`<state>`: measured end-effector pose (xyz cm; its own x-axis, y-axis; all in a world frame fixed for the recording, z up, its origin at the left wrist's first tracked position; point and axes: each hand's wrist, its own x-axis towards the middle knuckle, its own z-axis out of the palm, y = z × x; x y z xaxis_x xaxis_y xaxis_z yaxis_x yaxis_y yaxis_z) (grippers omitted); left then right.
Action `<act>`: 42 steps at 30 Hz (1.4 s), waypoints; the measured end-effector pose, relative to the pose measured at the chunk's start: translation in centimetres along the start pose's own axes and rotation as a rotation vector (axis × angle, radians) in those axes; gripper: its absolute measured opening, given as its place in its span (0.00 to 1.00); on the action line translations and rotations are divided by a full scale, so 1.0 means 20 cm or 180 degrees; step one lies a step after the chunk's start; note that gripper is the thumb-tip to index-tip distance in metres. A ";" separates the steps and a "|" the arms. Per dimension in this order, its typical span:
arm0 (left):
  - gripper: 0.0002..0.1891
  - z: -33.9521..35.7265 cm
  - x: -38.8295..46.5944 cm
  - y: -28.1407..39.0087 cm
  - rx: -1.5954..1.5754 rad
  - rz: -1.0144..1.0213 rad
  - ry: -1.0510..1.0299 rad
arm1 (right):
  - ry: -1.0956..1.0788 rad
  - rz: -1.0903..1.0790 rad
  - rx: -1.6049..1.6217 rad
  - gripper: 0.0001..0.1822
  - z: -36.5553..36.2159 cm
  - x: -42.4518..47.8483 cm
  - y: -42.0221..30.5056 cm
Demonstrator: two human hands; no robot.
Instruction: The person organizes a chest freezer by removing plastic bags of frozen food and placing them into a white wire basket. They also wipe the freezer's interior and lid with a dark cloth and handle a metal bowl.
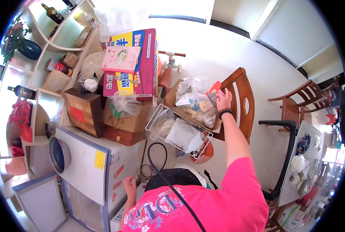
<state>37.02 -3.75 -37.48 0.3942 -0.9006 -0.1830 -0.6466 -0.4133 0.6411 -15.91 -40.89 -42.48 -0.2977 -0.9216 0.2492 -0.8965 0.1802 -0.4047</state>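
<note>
My right hand [224, 101], a dark bead bracelet at its wrist, reaches to the far right side of an open cardboard box [172, 97]. Its fingers touch plastic bagging beside a red plastic bag [214, 87]; whether they grip it is unclear. Clear and white plastic bags [194, 92] with small contents fill the box. Nearer to me, a white wire basket [158, 112] holds a white plastic bag [181, 134] and other bags. My left hand [129, 185] hangs loosely curled and empty beside a white chest freezer [126, 156].
A wooden chair [245, 95] stands against the box's right side. On the left, cartons [150, 66] and a wooden case [85, 111] are stacked by the freezer, with a metal bowl [59, 155] on its lid. A black cable [179, 190] loops before me. Further right is a cluttered table [290, 174].
</note>
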 end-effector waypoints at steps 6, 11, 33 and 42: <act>0.07 -0.02 -0.14 -0.08 0.0091 -0.0400 0.0022 | -0.1196 0.0395 -0.0675 0.19 0.07 0.02 -0.13; 0.08 0.01 -0.22 -0.13 0.0196 -0.0395 -0.0098 | -0.1042 0.0386 -0.0958 0.32 0.01 -0.07 -0.44; 0.07 0.10 0.21 0.17 -0.0120 0.0129 -0.0381 | -0.0084 -0.0151 0.1606 0.11 -0.37 -0.21 -0.13; 0.14 0.22 0.75 0.82 -0.2020 -0.0502 -0.1218 | -0.0014 0.0046 0.2214 0.12 -0.71 -0.20 -0.51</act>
<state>29.40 -24.69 -32.97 0.1220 -0.8689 -0.4797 -0.0556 -0.4885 0.8708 -10.28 -34.19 -26.81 -0.3054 -0.9223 0.2366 -0.4735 -0.0685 -0.8781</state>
